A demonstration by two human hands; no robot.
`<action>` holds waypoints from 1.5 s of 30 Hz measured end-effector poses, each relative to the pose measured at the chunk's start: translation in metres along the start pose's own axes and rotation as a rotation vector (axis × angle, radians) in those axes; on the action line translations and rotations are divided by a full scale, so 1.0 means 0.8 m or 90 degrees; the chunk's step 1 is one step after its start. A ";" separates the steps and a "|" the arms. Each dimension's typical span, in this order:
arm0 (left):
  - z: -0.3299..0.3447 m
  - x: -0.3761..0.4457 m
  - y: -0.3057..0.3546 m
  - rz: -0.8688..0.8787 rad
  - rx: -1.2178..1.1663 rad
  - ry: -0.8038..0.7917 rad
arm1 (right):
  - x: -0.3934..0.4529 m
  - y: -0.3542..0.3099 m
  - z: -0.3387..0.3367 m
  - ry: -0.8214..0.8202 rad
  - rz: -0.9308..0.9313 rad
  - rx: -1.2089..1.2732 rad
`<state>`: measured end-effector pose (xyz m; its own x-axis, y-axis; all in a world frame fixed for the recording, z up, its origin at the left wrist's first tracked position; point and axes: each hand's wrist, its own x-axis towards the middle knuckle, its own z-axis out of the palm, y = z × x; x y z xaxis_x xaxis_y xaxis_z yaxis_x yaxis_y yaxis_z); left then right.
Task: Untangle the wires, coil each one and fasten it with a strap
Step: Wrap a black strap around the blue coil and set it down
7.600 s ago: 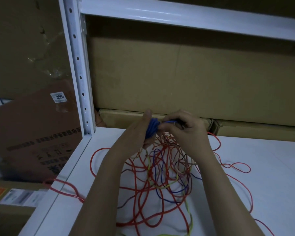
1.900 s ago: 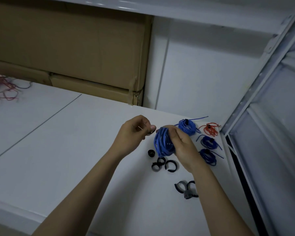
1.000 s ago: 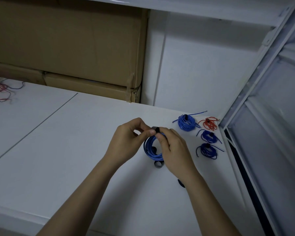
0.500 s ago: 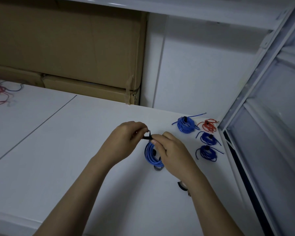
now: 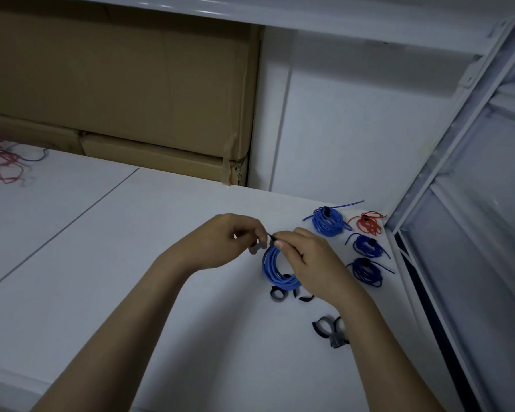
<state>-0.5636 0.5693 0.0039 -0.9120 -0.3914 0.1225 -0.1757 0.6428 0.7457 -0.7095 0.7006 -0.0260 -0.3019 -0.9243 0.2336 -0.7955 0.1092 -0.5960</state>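
Two bare forearms reaching forward, left hand [image 5: 229, 237] with curled fingers pinching at the fingertips, right hand [image 5: 311, 257] fingers curled, thumb and forefinger pinched, fingertips of both hands nearly meeting

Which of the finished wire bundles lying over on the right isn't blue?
The red bundle, farthest right in the back row beside the big blue bundle. The two nearer bundles are dark blue.

The blue wire coil [image 5: 275, 270] I hold looks like smooth plastic with a slight sheen; the strap [image 5: 270, 235] I pinch is matt black, cloth-like. The shelf [image 5: 107, 263] under my hands is smooth, white painted metal, and the boxes [image 5: 116, 84] behind are dull brown cardboard with creased tape
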 end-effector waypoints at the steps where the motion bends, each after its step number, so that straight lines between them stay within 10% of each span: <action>1: 0.000 0.001 0.000 -0.012 -0.019 -0.013 | 0.001 0.002 0.000 -0.005 0.003 0.009; 6: -0.005 -0.005 -0.009 -0.021 -0.113 -0.105 | 0.004 0.009 0.001 -0.030 0.021 0.072; 21: 0.035 0.016 0.002 -0.013 -0.369 0.315 | 0.003 -0.001 -0.003 -0.054 0.001 0.220; 45: 0.023 0.027 -0.003 -0.080 -0.247 0.296 | 0.010 0.014 -0.013 -0.052 0.014 0.247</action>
<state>-0.5894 0.5711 -0.0073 -0.6208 -0.7508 0.2256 -0.0441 0.3207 0.9462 -0.7267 0.6982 -0.0227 -0.2610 -0.9512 0.1647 -0.5270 -0.0026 -0.8499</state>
